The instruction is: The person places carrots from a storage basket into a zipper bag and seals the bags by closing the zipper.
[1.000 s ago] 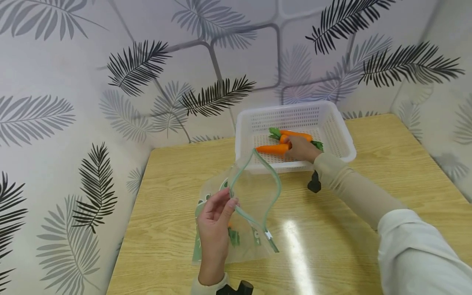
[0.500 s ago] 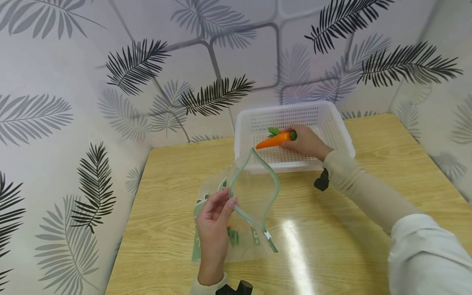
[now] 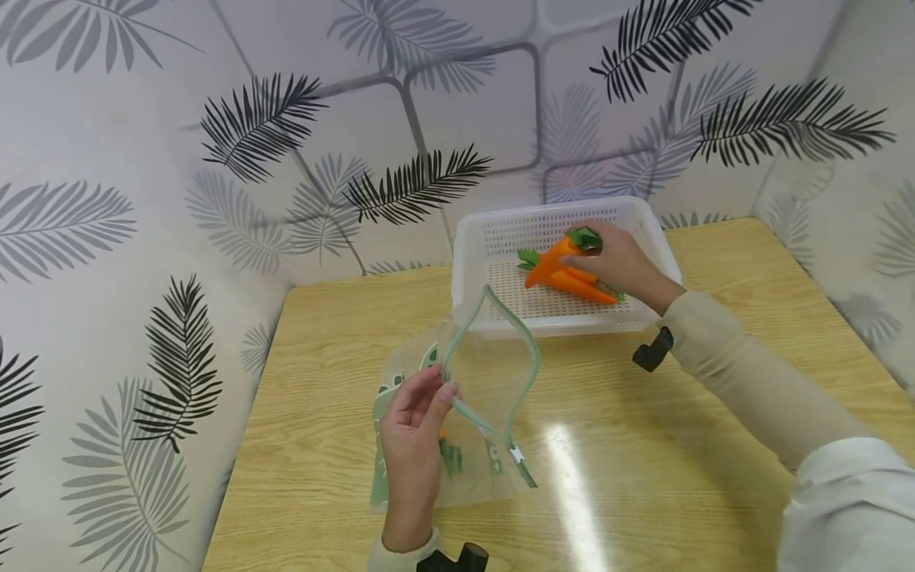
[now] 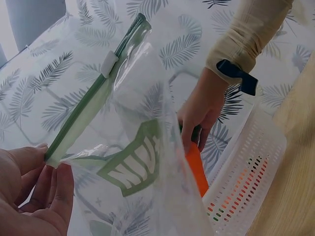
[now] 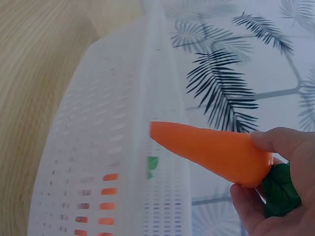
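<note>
My left hand (image 3: 416,453) pinches the green zip edge of a clear zip bag (image 3: 493,373), whose mouth gapes in the head view. Something orange and green shows through the bag's lower part. In the left wrist view the thumb and fingers (image 4: 42,189) hold that zip edge, with a white slider (image 4: 109,64) farther along it. My right hand (image 3: 618,258) grips a carrot (image 5: 211,150) by its thick end, beside the green leaves. It holds the carrot over a white slotted basket (image 3: 472,310), tip pointing down and left. More carrots (image 3: 582,287) lie in the basket below.
The basket stands at the back of the wooden table (image 3: 343,342), against a wall (image 3: 286,48) with a leaf pattern. The bag sits in front of the basket, to its left. A wrist camera (image 3: 652,349) hangs under the right sleeve.
My right hand has lifted a carrot off the others and moved it right and up, its tip swinging downward. The left hand and bag stay almost where they were.
</note>
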Demonstrator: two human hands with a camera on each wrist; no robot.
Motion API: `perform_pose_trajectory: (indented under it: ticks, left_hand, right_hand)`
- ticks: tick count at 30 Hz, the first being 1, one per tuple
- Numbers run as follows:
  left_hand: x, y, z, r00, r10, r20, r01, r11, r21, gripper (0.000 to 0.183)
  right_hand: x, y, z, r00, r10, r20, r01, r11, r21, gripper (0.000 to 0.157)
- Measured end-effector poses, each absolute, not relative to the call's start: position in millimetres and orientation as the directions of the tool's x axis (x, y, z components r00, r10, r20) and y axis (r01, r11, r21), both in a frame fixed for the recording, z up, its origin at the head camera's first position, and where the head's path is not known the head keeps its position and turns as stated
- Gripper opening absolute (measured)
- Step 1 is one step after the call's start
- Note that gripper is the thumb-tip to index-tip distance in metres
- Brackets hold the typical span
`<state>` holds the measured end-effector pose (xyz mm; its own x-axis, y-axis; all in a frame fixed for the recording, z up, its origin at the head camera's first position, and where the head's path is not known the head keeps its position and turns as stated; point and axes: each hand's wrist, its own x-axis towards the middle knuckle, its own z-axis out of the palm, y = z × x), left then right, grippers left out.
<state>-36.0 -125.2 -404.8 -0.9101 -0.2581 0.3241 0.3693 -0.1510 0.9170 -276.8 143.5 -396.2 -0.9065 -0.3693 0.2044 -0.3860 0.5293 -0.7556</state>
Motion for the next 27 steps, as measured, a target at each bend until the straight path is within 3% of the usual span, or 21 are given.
perform_pose_trajectory:
  ticks: [11, 19, 27]
  left_hand:
    - [-37, -125, -405, -0.913, -0.259, 0.314, 0.361, -0.159, 0.919, 0.026]
    - [-39, -124, -407, -0.913, -0.255, 0.318, 0.366, -0.165, 0.916, 0.025]
    - [-41, -121, -409, -0.915, -0.264, 0.306, 0.352, -0.149, 0.924, 0.026]
  right_hand:
    - [-242, 156, -358, -0.897, -0.331, 0.293, -0.417, 0.417, -0.808, 0.045]
    - [-192, 161, -314, -0.855, -0.29, 0.431, -0.505, 0.267, -0.821, 0.038]
    - [-165, 170, -297, -0.799, -0.286, 0.53, -0.576, 0.107, -0.811, 0.04]
